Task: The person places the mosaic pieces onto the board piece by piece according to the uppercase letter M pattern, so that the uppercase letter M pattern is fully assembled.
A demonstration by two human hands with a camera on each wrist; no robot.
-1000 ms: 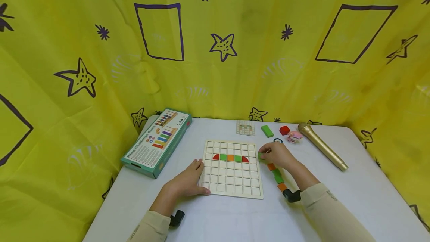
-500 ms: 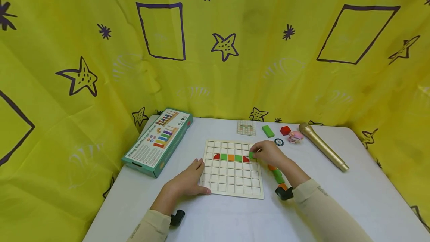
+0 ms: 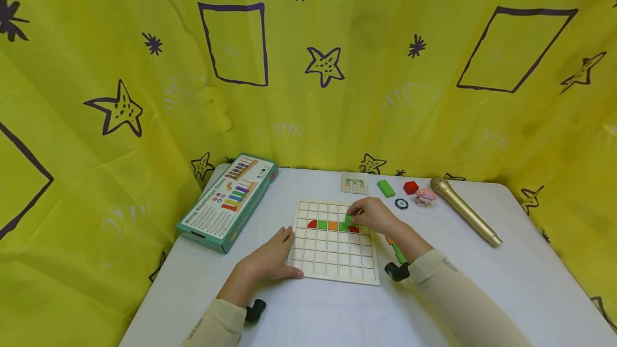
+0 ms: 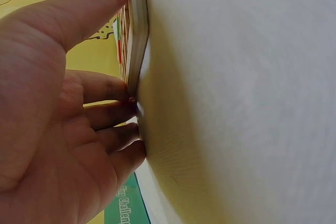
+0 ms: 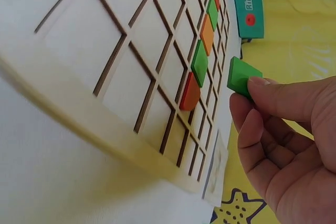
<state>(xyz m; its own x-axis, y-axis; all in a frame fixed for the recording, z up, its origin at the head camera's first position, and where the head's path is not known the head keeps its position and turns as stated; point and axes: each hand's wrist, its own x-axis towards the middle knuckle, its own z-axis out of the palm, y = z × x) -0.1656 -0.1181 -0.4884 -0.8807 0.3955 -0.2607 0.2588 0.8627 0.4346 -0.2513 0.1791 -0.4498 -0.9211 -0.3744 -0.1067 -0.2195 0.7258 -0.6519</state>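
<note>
A pale wooden grid board (image 3: 328,261) lies on the white table. One row of it holds a red quarter-round piece (image 3: 313,224), a green square (image 3: 322,225), an orange square (image 3: 332,225), another green square (image 5: 200,62) and a second red quarter-round piece (image 5: 190,93). Between thumb and fingers, my right hand (image 3: 376,215) pinches a green square tile (image 5: 242,75), held over the board just behind that row. My left hand (image 3: 271,257) rests at the board's left side, thumb on the near edge and fingertips against the rim (image 4: 137,35).
Right of the board lie orange and green tiles (image 3: 399,253), partly under my right forearm. Farther back are a pattern card (image 3: 354,182), a green block (image 3: 386,188), a red block (image 3: 411,187), a round disc (image 3: 401,204), a pink toy (image 3: 426,197), a gold microphone (image 3: 466,212) and a game box (image 3: 228,200).
My right hand has picked up the green square tile from right of the board and carried it leftward over the grid. My left hand stays in place at the board.
</note>
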